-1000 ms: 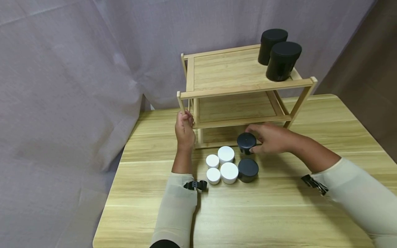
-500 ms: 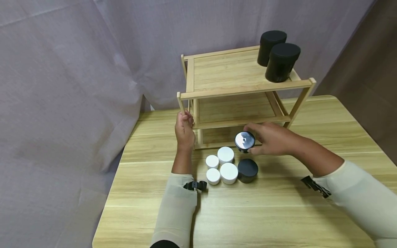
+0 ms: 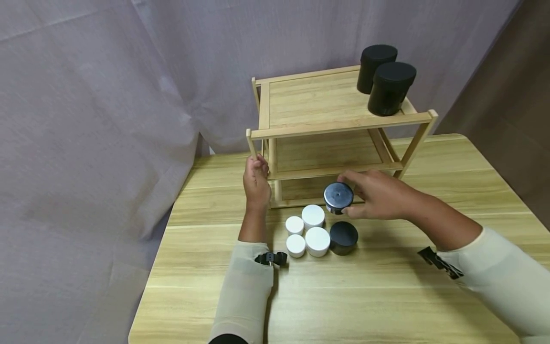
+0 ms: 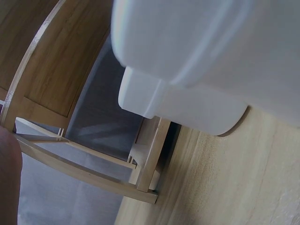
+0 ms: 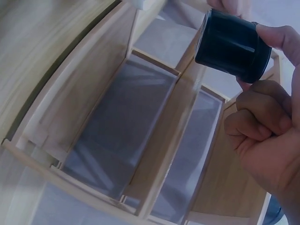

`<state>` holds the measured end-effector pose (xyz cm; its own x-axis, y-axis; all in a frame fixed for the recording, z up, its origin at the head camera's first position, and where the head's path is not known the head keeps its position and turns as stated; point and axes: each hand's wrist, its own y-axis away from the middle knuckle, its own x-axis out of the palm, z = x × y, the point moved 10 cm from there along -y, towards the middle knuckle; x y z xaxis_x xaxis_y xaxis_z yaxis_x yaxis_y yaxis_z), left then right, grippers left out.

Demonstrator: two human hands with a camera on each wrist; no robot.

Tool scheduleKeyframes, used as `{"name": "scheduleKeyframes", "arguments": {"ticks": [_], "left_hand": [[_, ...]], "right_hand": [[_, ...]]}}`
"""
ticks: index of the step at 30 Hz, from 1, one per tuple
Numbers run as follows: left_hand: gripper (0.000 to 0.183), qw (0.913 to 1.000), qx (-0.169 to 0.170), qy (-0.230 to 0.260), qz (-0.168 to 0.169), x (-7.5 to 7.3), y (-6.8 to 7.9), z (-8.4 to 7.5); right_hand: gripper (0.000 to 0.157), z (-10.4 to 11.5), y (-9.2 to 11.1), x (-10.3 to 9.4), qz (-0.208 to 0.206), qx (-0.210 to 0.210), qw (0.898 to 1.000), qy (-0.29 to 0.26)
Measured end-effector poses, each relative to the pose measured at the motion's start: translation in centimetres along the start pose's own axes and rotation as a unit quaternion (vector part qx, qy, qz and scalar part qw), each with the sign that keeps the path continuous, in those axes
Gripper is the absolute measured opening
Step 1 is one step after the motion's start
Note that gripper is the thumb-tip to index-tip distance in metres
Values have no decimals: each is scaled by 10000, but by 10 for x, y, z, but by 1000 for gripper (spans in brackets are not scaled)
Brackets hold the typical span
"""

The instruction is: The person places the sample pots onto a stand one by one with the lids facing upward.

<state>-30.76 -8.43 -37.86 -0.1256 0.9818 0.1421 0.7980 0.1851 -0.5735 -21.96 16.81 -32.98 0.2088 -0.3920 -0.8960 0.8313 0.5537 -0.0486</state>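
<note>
In the head view my right hand pinches a small black lidded jar between thumb and fingers, holding it in front of the wooden rack's lower shelves. The right wrist view shows this black jar held clear of the rack, its other fingers curled below. My left hand grips the front left post of the three-tier wooden rack. Another small black jar stands on the table just below the held one. To its left are two larger white jars and two smaller white jars.
Two tall black jars stand at the right end of the rack's top shelf. Behind the rack hangs a grey curtain. The wooden table has a rounded right back corner. White jars loom close in the left wrist view.
My right hand has shifted the black jar slightly left and tilted it, so its lid faces the head camera more. The left hand keeps its grip on the post.
</note>
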Motion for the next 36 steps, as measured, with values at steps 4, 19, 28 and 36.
{"name": "scheduleKeyframes", "arguments": {"ticks": [4,19,28,36], "left_hand": [[96,10000,-39,-24,-7,0,0,0],[96,9999,16,-108,-43,0,0,1],[95,9998,114,-155,-3,0,1,-1],[93,9998,148,-134,-41,-1,0,0]], "right_hand": [[58,7,2,-4,-37,-50,10000,32],[65,25,19,-24,-517,1017,9931,-255],[66,36,32,-40,-743,1508,9834,-685],[63,30,21,-44,-532,1525,9811,-1071]]}}
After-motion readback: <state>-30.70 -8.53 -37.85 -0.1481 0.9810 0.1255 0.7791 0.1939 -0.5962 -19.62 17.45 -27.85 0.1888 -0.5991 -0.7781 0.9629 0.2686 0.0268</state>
